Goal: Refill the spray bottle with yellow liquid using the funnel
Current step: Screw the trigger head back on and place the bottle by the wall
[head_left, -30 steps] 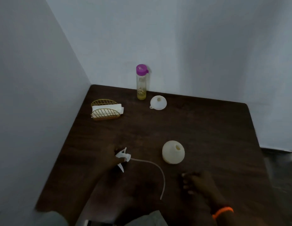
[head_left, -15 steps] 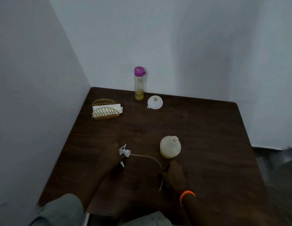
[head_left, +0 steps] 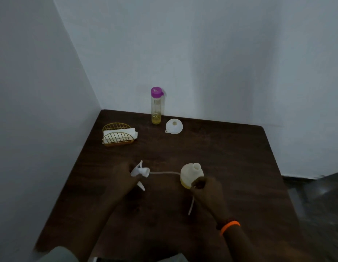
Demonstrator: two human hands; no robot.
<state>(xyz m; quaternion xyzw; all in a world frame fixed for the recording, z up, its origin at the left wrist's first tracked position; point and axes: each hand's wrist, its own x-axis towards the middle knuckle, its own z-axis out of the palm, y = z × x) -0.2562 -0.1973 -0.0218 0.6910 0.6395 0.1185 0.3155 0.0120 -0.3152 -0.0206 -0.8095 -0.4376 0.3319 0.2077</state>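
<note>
The left hand [head_left: 124, 176], low and left of centre, holds the white spray head [head_left: 140, 170], its fingers curled around the trigger part. From the head a thin dip tube [head_left: 164, 173] runs rightward, bends, and hangs down toward the lower middle of the frame. The right hand [head_left: 206, 188], with an orange wristband [head_left: 229, 225], pinches that tube near its bend, right against the near side of the spray bottle [head_left: 191, 174]. Holding the head and tube apart from the bottle probably keeps the wet tube under control and leaves the neck free for filling.

The spray bottle stands upright at the centre of the dark wooden surface [head_left: 240, 157], its neck open and a shallow layer of yellow liquid at its base. It sits just right of the left hand and touches or nearly touches the right hand's fingers.

Towards the upper middle, well apart from both hands, the white funnel [head_left: 174, 126] lies mouth up beside a tall clear bottle [head_left: 156, 106] with a purple cap, which holds a little yellow liquid at the bottom. To its left stands a gold wire napkin holder [head_left: 118, 135]. The funnel is not yet on the bottle, so pouring has not started.
</note>
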